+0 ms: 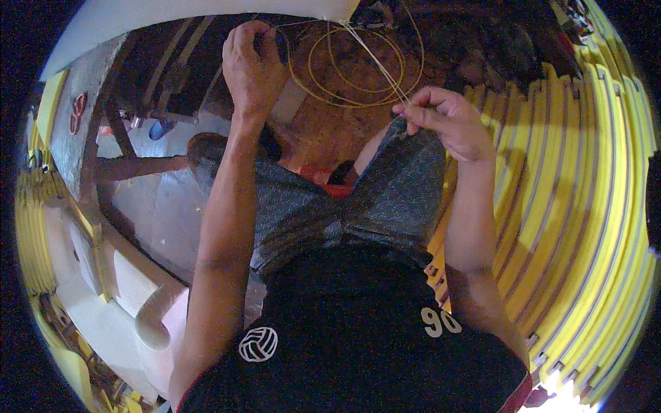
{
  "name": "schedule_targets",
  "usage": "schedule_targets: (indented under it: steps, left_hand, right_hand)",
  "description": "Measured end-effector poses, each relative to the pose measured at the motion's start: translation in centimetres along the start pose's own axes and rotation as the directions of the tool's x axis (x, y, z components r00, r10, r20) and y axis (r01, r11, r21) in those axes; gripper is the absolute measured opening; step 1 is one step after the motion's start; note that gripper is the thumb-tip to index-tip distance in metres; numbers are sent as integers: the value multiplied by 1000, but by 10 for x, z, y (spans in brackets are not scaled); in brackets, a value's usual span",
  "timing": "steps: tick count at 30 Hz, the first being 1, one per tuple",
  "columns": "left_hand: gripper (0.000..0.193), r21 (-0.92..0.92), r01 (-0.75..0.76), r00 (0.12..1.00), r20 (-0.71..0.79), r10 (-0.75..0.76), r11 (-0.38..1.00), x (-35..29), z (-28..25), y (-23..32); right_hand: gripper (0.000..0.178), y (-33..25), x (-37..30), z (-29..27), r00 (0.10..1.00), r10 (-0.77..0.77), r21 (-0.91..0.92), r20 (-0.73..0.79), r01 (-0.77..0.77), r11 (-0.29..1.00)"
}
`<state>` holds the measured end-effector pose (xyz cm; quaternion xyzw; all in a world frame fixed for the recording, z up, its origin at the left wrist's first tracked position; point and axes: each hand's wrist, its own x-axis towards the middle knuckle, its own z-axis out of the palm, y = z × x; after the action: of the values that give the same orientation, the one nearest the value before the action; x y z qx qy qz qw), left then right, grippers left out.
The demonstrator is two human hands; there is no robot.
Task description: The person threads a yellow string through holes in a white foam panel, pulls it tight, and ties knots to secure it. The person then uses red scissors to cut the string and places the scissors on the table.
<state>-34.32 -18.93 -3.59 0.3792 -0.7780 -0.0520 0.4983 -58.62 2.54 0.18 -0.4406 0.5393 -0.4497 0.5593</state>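
My right hand (451, 124) pinches thin pale strings (377, 58) between thumb and fingertips, above my right knee. Those strings slant up, pulled straight, to the edge of a white curved piece (206, 9) at the top. My left hand (253, 69) is closed just below that piece. From its fingers a fine strand (297, 25) leads right to the spot where the strings meet the edge. What lies inside the left fist is mostly hidden. Between my hands, a yellow cord (310, 89) hangs in wide loose loops.
Long yellow strips with grey edges (551, 186) are stacked along my right side. On the left, red-handled scissors (78, 110) lie on a grey surface (89, 148). White foam-like pieces (131, 289) stand at lower left. A red seat (337, 189) shows between my legs, above brown floor (330, 138).
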Motion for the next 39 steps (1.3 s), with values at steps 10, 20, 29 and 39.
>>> schedule_targets:
  steps: [10,20,29,39]
  left_hand:
    - [26,-63,-251,868,427,253,966,13,-9,24]
    - [25,543,-153,807,551,-213,826,-33,-156,-208]
    - [17,848,92,712,310,-630,521,-228,-346,-262]
    - [29,932,355,255,-18,-967,76,-399,-496,-191]
  right_hand:
    - [15,-8,-30,7,986,-167,236,-20,167,957]
    - [25,-6,-26,27,969,-202,382,142,135,914]
    - [27,-44,-32,41,960,-274,38,49,273,961]
    - [27,-29,63,93,762,-548,-575,-346,289,765]
